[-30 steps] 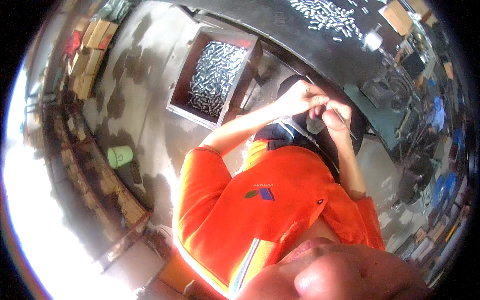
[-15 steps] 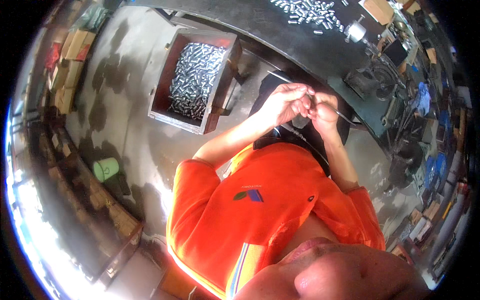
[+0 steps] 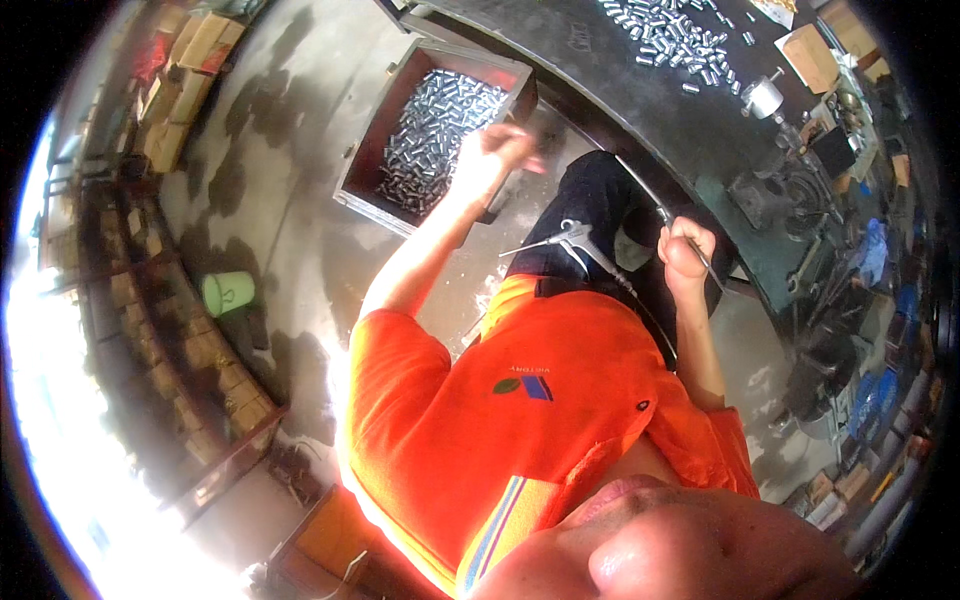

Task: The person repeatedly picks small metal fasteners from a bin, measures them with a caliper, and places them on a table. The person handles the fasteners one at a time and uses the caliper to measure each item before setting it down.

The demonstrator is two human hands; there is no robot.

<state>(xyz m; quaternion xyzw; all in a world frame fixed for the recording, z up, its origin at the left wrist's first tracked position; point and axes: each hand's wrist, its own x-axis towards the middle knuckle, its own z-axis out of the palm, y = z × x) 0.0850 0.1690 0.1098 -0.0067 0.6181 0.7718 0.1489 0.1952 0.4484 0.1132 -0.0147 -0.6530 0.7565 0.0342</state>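
My left hand [image 3: 497, 150] is stretched out over the near edge of a wooden box [image 3: 362, 170] full of small shiny metal cylinders [image 3: 432, 125]. It is blurred, its fingers curled, and I cannot see whether anything is in it. My right hand [image 3: 684, 247] is a fist closed around a thin metal rod [image 3: 640, 188] that slants over my dark trousers. A metal blow gun [image 3: 568, 238] lies on my lap between the two hands. My orange shirt fills the lower middle.
A dark workbench [image 3: 640, 95] curves across the top right with several loose metal cylinders [image 3: 672, 32], a small cardboard box [image 3: 811, 56] and machine parts [image 3: 790, 190]. A green bucket [image 3: 228, 292] stands on the stained concrete floor at left, beside stacked cartons [image 3: 185, 55].
Both hands were together at my lap over a small part. My left hand has since swung out left to the box, and my right hand has dropped to grip the rod.
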